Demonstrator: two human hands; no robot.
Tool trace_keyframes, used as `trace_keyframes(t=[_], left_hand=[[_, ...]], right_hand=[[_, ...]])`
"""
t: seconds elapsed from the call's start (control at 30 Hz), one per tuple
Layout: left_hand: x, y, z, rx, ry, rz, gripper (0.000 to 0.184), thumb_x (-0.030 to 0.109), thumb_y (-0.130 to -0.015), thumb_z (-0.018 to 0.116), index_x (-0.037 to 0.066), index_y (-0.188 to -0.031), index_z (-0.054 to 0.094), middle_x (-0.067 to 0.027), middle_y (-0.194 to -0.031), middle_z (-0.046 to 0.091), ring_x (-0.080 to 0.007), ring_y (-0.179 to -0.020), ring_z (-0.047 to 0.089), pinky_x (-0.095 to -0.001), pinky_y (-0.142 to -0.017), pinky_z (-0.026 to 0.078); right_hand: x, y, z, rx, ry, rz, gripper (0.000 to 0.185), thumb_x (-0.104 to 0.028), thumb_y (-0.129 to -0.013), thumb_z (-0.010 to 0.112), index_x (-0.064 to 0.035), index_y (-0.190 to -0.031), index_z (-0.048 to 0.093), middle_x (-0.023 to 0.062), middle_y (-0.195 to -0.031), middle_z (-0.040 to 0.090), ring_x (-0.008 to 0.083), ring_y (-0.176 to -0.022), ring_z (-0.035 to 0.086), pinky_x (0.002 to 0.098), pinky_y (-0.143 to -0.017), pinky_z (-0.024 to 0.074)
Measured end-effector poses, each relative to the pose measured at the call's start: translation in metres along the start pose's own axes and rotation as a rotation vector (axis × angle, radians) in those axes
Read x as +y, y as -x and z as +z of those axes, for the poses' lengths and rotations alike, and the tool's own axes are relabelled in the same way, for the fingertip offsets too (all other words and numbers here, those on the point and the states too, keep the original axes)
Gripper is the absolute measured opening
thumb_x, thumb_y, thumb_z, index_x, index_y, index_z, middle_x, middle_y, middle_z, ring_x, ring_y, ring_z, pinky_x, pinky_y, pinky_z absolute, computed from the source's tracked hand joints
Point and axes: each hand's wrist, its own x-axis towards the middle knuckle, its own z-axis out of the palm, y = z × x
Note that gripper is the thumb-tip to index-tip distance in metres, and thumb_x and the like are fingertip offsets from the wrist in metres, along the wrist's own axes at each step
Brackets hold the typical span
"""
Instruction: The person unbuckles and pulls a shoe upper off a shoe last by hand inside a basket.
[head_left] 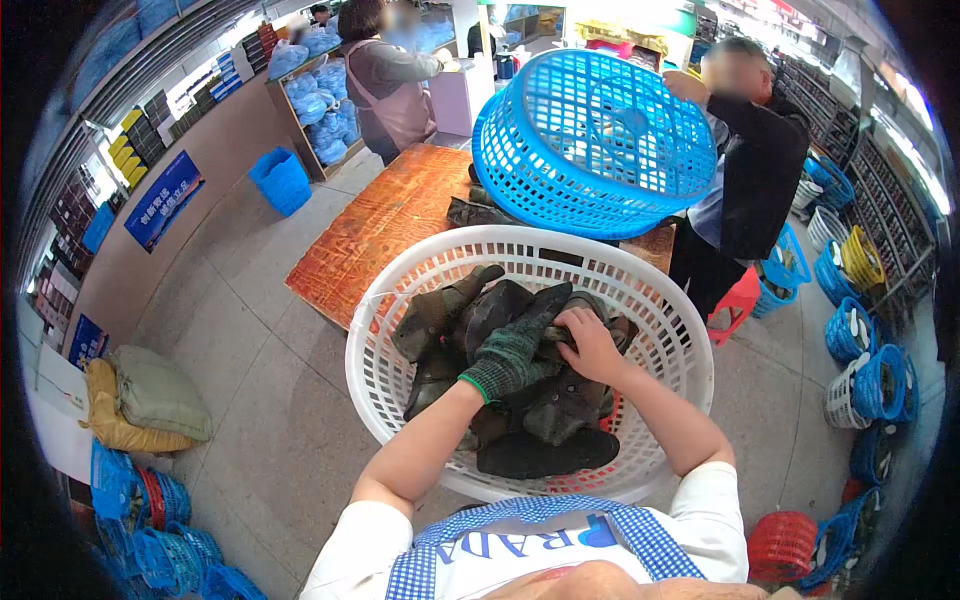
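A large white plastic basket (690, 330) in front of me holds a pile of dark green and black shoe uppers (440, 315). My left hand (505, 358), in a dark green knitted glove, reaches into the pile with its fingers around a dark upper. Beside it, my bare right hand (590, 345) has curled its fingers over another upper; its fingertips are partly hidden. At the near side of the basket lies a flat black piece shaped like a sole (548, 454).
A co-worker (745, 170) tips a big blue basket (600, 140) over the worn wooden table (370, 225). Another person (390, 90) stands behind it. Sacks (160, 395) lie at left; blue baskets (165, 560) and a red basket (782, 545) line the floor.
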Motion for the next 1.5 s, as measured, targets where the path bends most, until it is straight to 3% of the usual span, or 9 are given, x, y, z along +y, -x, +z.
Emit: trace_keyframes(t=[0.3, 0.6, 0.7, 0.9, 1.1, 1.5], left_hand=[[-0.008, -0.003, 0.007, -0.043, -0.034, -0.065, 0.069, 0.037, -0.083, 0.077, 0.011, -0.141, 0.051, -0.0189, -0.122, 0.067, -0.0393, -0.113, 0.064, -0.0478, -0.096, 0.051], [-0.017, 0.0, 0.008, -0.033, -0.097, 0.045, 0.07, 0.042, -0.082, 0.077, 0.009, -0.139, 0.052, -0.0199, -0.128, 0.063, -0.0395, -0.115, 0.062, -0.0477, -0.097, 0.05], [-0.009, 0.0, 0.004, -0.048, -0.093, -0.029, 0.068, 0.043, -0.082, 0.077, 0.01, -0.137, 0.055, -0.0199, -0.13, 0.062, -0.039, -0.116, 0.062, -0.0479, -0.098, 0.05], [-0.024, -0.001, 0.016, -0.046, -0.108, 0.013, 0.069, 0.043, -0.08, 0.079, 0.01, -0.136, 0.056, -0.0201, -0.128, 0.062, -0.0391, -0.115, 0.062, -0.0476, -0.099, 0.05], [-0.017, 0.0, 0.013, -0.036, -0.085, -0.048, 0.078, 0.033, -0.076, 0.08, 0.009, -0.143, 0.048, -0.0236, -0.128, 0.062, -0.04, -0.118, 0.061, -0.047, -0.1, 0.05], [-0.003, -0.003, 0.003, -0.077, -0.089, -0.119, 0.076, 0.026, -0.076, 0.08, 0.013, -0.145, 0.049, -0.0205, -0.132, 0.062, -0.0359, -0.12, 0.062, -0.0435, -0.104, 0.05]], right_hand=[[-0.001, -0.001, 0.0, -0.014, -0.019, 0.031, 0.039, -0.007, -0.078, 0.075, -0.0047, -0.112, 0.056, 0.0159, -0.11, 0.058, 0.0378, -0.11, 0.055, 0.0472, -0.095, 0.0457], [0.002, -0.001, 0.001, -0.041, 0.017, 0.05, 0.039, -0.01, -0.08, 0.073, -0.0056, -0.114, 0.056, 0.0162, -0.113, 0.057, 0.0382, -0.113, 0.053, 0.0479, -0.099, 0.045], [0.001, 0.0, 0.002, -0.046, 0.013, 0.054, 0.038, -0.011, -0.08, 0.073, -0.006, -0.114, 0.056, 0.0161, -0.113, 0.057, 0.0379, -0.113, 0.053, 0.0477, -0.099, 0.045], [-0.001, 0.0, 0.0, -0.041, 0.01, 0.061, 0.039, -0.008, -0.078, 0.073, -0.0054, -0.113, 0.057, 0.0157, -0.112, 0.057, 0.0377, -0.113, 0.053, 0.0466, -0.1, 0.0451], [-0.002, 0.0, 0.001, -0.05, 0.002, 0.074, 0.041, -0.006, -0.076, 0.074, -0.005, -0.113, 0.057, 0.0151, -0.113, 0.057, 0.0376, -0.114, 0.053, 0.0461, -0.101, 0.0451], [0.002, 0.0, 0.002, -0.067, 0.016, 0.066, 0.038, -0.011, -0.081, 0.073, -0.0054, -0.115, 0.056, 0.0159, -0.113, 0.057, 0.0372, -0.114, 0.053, 0.0469, -0.1, 0.0444]])
